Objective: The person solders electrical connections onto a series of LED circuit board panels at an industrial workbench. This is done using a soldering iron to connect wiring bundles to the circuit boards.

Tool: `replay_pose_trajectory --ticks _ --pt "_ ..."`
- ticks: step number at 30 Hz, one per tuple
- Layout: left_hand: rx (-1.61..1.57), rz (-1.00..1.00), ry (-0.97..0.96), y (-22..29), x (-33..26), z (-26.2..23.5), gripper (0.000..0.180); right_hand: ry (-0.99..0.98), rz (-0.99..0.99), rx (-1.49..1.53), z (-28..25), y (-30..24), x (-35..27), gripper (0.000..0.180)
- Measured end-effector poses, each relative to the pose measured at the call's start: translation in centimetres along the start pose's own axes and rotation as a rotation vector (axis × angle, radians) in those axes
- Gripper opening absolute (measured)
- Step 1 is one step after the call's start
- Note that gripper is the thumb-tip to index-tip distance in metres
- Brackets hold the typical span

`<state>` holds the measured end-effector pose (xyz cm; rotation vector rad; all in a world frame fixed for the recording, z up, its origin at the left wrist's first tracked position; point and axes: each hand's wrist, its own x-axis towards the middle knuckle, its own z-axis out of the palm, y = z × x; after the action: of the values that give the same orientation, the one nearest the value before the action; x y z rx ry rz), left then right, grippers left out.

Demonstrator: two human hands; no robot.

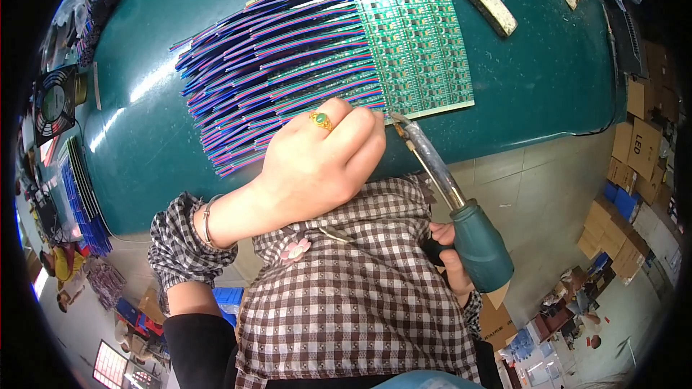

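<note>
A green rectangular circuit-board panel (418, 50) lies flat, thin blue-and-red wires (288, 65) extending left; 1 green-handled metal soldering iron (472, 234) slants, tip at the panel's near edge.

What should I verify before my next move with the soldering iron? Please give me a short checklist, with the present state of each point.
1. Grip on the soldering iron: ok, the right hand holds it by the green handle.
2. Iron tip at the work: ok, it points to the lower edge of the circuit board panel.
3. Space between tip and left hand: not ok, I would say; its fingers are very near.
4. Wire held in those fingers: cannot tell, the fingertips are hidden.
5. Panel on the green table: ok, it seems to lie flat.
</note>
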<state>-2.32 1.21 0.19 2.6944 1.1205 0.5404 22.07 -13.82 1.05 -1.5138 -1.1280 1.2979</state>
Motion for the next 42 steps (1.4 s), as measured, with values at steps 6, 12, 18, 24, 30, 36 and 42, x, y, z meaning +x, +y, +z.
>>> replay_pose_trajectory --ticks 6,12,18,24,30,36,42 --pt "0.016 0.012 0.002 0.3 0.3 0.2 0.036 0.097 -0.014 0.129 0.5 -0.7 0.2 0.049" --pt "0.021 0.01 -0.007 0.2 0.2 0.3 0.036 0.045 -0.022 0.053 0.3 -0.4 0.3 0.05" --pt "0.027 0.005 -0.004 0.0 0.1 0.2 0.037 0.043 -0.012 0.06 0.5 -0.4 0.4 0.053" --pt "0.03 0.006 -0.003 -0.1 0.1 -0.1 0.037 0.035 0.008 0.013 0.6 -1.2 0.6 0.055" --pt "0.081 0.049 0.124 -0.3 0.3 1.1 0.023 0.035 0.028 0.119 0.3 -0.1 0.0 0.059" --pt "0.084 0.052 0.123 -0.2 0.4 1.6 0.024 0.036 0.017 0.112 0.0 0.4 0.2 0.058" --pt "0.079 0.054 0.118 -0.1 0.5 1.4 0.023 0.041 -0.004 0.078 0.1 0.4 0.0 0.057"
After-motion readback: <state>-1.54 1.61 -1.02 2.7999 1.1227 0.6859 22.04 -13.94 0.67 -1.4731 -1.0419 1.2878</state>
